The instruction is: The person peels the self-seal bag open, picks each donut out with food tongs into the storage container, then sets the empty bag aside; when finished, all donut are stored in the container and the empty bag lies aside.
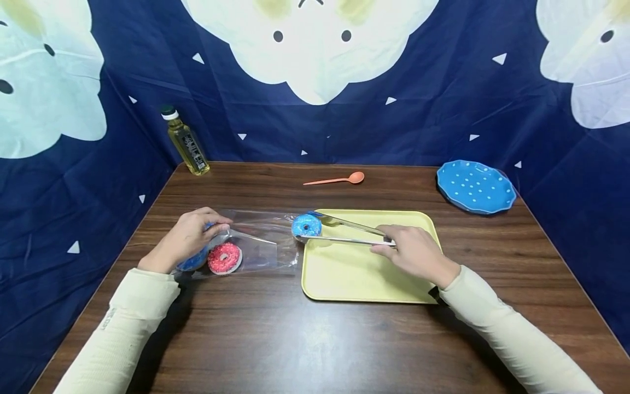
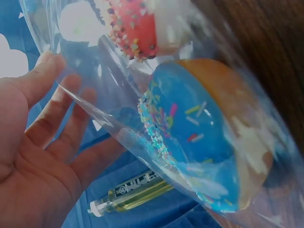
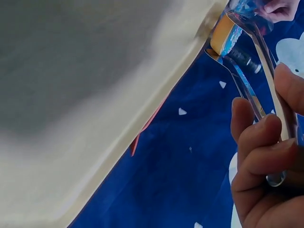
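Observation:
My left hand [image 1: 189, 238] pinches the edge of a clear plastic bag [image 1: 258, 257] between thumb and fingers. Inside the bag lie a pink-red sprinkled donut [image 1: 225, 258] and a blue-iced donut [image 2: 194, 128], the latter partly hidden by the hand in the head view. In my right hand [image 1: 410, 249] is a pair of metal tongs [image 1: 344, 238]. Their tips stand on either side of a light-blue sprinkled donut [image 1: 306, 225], which overlaps the bag's mouth and the left edge of a pale-yellow tray [image 1: 364, 279].
An orange spoon [image 1: 339, 179] lies behind the tray. At the back right sits a blue polka-dot plate [image 1: 476, 187] with a scalloped rim. A bottle of yellow oil [image 1: 188, 145] stands at the back left corner. Dark-blue patterned cloth [image 1: 275, 126] borders the wooden table [image 1: 236, 339].

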{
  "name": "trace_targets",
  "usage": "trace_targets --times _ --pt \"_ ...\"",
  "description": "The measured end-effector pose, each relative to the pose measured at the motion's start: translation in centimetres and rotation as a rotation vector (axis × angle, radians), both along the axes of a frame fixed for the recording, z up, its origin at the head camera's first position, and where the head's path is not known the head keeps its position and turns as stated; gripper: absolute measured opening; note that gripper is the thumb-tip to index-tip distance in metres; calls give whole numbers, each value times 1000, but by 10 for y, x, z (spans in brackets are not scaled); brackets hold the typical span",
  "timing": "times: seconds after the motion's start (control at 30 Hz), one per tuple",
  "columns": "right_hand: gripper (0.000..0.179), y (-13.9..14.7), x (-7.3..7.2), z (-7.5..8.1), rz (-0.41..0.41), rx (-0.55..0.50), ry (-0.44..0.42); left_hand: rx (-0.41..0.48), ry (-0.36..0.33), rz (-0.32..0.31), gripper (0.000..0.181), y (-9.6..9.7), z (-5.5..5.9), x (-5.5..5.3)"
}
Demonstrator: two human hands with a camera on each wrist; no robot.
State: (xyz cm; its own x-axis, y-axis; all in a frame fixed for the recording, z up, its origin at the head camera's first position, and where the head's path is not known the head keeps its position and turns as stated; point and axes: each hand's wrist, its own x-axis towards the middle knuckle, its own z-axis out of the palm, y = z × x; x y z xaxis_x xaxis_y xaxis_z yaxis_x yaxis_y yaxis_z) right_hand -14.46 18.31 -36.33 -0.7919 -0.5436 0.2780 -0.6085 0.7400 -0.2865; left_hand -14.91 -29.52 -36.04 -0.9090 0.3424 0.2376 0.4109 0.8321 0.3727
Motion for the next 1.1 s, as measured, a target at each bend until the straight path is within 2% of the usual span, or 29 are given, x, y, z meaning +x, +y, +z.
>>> trace_targets --times 0.23,0.57,0.83,1.1 --pt "32 21 4 -4 -71 -5 -26 -1 26 -3 17 1 -3 -1" --pt "28 44 7 -8 -133 12 -38 -3 11 -15 19 3 -2 -1" --pt "35 59 9 -8 -207 26 -78 5 9 1 18 3 -2 1" --pt "41 67 12 -5 -226 26 -89 -4 60 -36 15 2 -4 -2"
